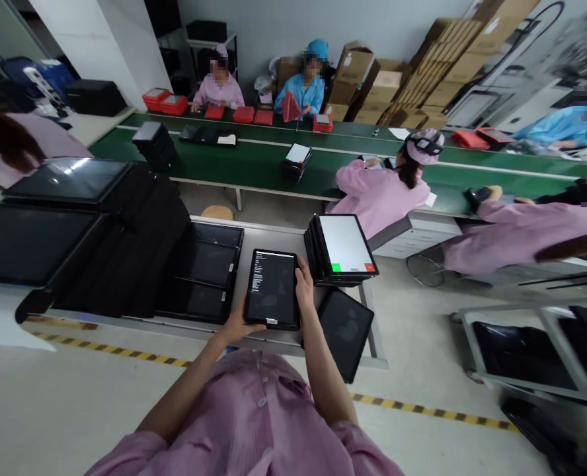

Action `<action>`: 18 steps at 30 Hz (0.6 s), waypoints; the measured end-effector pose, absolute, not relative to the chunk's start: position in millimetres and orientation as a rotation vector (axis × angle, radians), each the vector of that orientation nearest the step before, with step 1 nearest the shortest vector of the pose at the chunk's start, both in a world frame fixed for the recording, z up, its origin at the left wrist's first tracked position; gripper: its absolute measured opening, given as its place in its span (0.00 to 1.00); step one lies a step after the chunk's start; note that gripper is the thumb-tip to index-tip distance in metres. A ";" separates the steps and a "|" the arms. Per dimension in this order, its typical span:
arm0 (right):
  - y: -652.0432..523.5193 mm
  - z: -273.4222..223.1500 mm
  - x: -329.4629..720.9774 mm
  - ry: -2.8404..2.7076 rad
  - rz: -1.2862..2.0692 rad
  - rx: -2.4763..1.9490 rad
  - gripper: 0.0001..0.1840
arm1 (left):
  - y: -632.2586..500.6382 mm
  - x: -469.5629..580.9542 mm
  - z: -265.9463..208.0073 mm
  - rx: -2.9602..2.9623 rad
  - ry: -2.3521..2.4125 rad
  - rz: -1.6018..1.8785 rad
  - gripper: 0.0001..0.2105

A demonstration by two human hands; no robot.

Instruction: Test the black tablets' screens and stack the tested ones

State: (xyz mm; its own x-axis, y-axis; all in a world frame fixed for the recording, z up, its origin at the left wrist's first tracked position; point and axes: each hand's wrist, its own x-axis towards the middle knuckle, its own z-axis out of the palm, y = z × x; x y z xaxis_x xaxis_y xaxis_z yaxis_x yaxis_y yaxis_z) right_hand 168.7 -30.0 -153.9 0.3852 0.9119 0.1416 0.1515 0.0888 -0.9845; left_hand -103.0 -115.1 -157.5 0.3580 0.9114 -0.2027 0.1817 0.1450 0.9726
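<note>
A black tablet point(272, 289) with lines of small white text on its dark screen is held upright in front of me, over the grey metal cart top. My left hand point(238, 322) grips its lower left corner, with the thumb along the bottom edge. Along the right edge, my right hand point(304, 285) is closed on the same tablet. Just right of it stands a stack of tablets, the top tablet point(349, 244) showing a white screen with green and red corners. Below that stack lies a dark-screened tablet point(346, 334), partly behind my right forearm.
Black trays of tablets point(204, 254) lie left, beside tall stacks of black trays point(139, 231). Beyond the cart runs a green conveyor bench point(254, 155) with several people in pink or blue at it. Another cart point(526, 350) stands right. Cardboard boxes point(387, 79) line the wall.
</note>
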 end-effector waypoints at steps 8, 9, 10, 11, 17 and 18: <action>-28.1 -156.6 169.5 -1.071 0.756 -1.360 0.34 | -114.2 -103.0 -156.7 1.355 1.122 0.714 0.66; -27.9 -156.2 168.5 -1.062 0.760 -1.362 0.35 | -114.4 -102.8 -156.1 1.348 1.121 0.714 0.66; -27.7 -155.5 167.2 -1.049 0.764 -1.363 0.35 | -114.6 -102.7 -155.5 1.342 1.117 0.716 0.66; -27.6 -154.6 166.0 -1.036 0.769 -1.362 0.36 | -114.8 -102.6 -154.8 1.337 1.113 0.721 0.66; -28.3 -144.0 170.4 -0.916 0.942 -1.264 0.49 | -114.6 -102.7 -151.4 1.347 1.109 0.731 0.65; -29.2 -140.7 172.4 -0.908 0.956 -1.256 0.46 | -114.5 -102.8 -151.7 1.343 1.105 0.730 0.66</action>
State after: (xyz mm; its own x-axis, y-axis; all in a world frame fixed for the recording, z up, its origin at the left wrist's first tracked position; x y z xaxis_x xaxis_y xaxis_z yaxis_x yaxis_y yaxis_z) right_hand 172.4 -29.2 -140.7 0.3462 0.9376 0.0312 -0.0796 0.0625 -0.9949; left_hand -102.8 -114.5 -151.7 0.3541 0.9145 -0.1959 0.1781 0.1398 0.9740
